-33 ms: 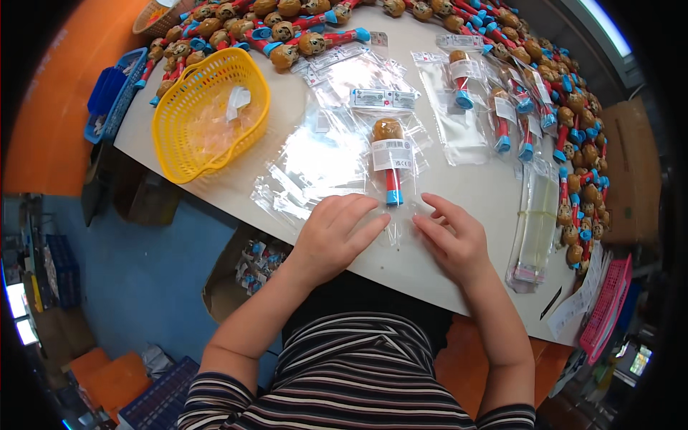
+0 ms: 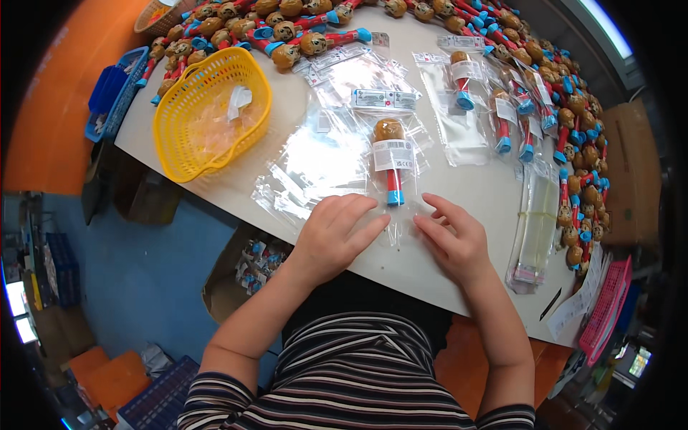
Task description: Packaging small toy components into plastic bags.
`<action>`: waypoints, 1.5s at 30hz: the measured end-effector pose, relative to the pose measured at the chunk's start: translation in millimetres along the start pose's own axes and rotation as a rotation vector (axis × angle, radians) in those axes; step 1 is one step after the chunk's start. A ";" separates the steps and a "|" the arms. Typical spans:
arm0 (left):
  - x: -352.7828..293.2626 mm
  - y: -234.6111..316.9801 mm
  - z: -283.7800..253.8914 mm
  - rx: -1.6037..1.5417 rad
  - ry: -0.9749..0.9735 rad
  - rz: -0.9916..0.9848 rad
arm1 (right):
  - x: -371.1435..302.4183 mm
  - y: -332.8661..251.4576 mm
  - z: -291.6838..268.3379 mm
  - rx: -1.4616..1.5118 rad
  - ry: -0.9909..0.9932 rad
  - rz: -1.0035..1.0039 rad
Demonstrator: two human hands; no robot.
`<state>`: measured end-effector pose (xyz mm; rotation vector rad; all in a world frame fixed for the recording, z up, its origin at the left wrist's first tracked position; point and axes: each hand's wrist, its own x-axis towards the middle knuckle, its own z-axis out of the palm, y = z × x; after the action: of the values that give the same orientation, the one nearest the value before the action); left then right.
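1. Bagged toy [image 2: 389, 130], brown-headed with red stem and blue foot, lies in a clear bag [image 2: 384, 113] on the table [image 2: 494, 190], centred before the body, foot end nearest. Placement likely suits reach from both sides.
2. Left hand [image 2: 326, 235]: loosely curled, thumb parted from forefinger, beside the bag's lower end. Nothing visibly clamped; cannot tell whether the fingertips press on the film.
3. Right hand [image 2: 457, 240]: relaxed, fingers bent and spaced, opposite the left. Contact with the film also unclear. The pair seems set to flank the bag's lower end, probably to steady or smooth it.
4. Flat clear bags [image 2: 326, 154] spread up and left of the left hand, presumably for easy access. A banded bundle of clear sleeves [image 2: 537, 229] lies apart, at the right; the band seems to keep it together.
5. Filled bags [image 2: 504, 122] lie to the right, apart from the loose toys [image 2: 580, 136] heaped round the far and right margins; perhaps a way of sorting. Yellow basket [image 2: 168, 136] sits at the left, light pieces inside, likely to contain them.
6. Against the earlier frame: almost no difference. Table things sit a hair to the right in view, perhaps head sway; both hands keep the same pose, toy still between them.
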<state>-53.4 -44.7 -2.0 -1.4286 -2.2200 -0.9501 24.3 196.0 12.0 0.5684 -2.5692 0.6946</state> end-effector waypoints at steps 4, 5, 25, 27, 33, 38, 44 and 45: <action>0.2 0.9 5.6 -0.025 0.036 -0.003 | -4.1 -0.4 3.1 0.145 0.003 0.143; 2.0 2.6 5.4 -0.024 0.037 -0.004 | -3.7 -0.9 3.4 0.146 0.002 0.142; -4.5 21.3 0.0 -0.910 -0.021 -1.062 | 6.8 -11.0 -1.9 0.989 -0.100 1.079; -7.7 18.7 3.8 -0.923 -0.023 -1.079 | 8.8 -10.9 -1.1 1.001 -0.128 1.105; -5.1 15.4 4.8 -0.852 -0.071 -1.103 | 11.0 -12.1 -1.7 0.932 -0.165 1.122; 8.4 19.4 -0.5 -0.965 0.029 -1.105 | 9.0 -18.0 1.2 1.044 -0.033 1.074; 16.1 19.8 12.8 -0.930 0.062 -1.058 | 14.6 -23.7 0.5 1.031 0.012 1.179; 13.5 19.5 11.4 -0.977 0.086 -1.095 | 10.1 -18.2 7.6 1.051 -0.060 1.161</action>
<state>-41.0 -22.6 4.7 -0.1640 -2.5101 -2.6005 22.5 174.7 17.8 -0.7830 -2.1842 2.4175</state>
